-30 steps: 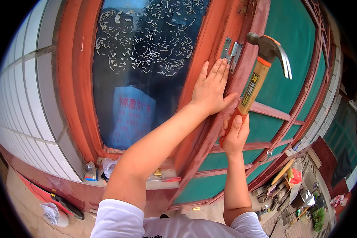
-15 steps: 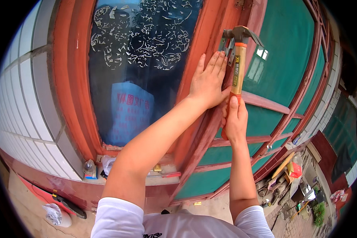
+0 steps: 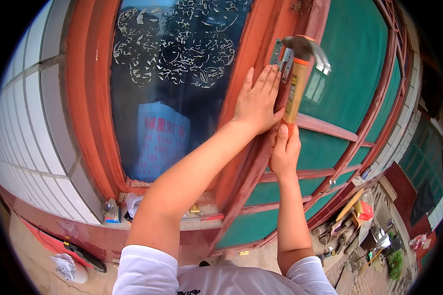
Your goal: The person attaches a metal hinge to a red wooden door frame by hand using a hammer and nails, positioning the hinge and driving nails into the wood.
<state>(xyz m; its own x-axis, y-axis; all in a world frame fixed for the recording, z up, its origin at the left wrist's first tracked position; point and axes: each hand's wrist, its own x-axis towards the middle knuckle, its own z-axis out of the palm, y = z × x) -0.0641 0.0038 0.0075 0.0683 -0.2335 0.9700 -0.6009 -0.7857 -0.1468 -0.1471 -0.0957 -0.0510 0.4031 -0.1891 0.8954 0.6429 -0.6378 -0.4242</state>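
My right hand (image 3: 285, 150) is wrapped round the lower handle of a claw hammer (image 3: 295, 83), which stands upright with its head at the top and its claw toward the right. Behind the hammer head, a metal hinge (image 3: 284, 58) sits at the joint between the orange-red window frame (image 3: 237, 81) and the open screen sash (image 3: 347, 64). Flat against the frame lies my left hand (image 3: 258, 101), fingers stretched upward, their tips at the hinge's lower end. Whether those fingertips press on the hinge or on a fastener is hard to tell.
Below the window, a sill (image 3: 202, 224) carries a small clear container (image 3: 111, 210), a plastic bag and a small yellow box (image 3: 195, 208). A white bucket (image 3: 74, 270) stands at lower left. Stacked wood and a red box (image 3: 364, 210) lie at lower right. White tiled wall (image 3: 29, 128) borders the left.
The hammer has tilted and its head has shifted slightly right and down, blurred by motion. My right hand has moved a little left and down. My left hand stays in place.
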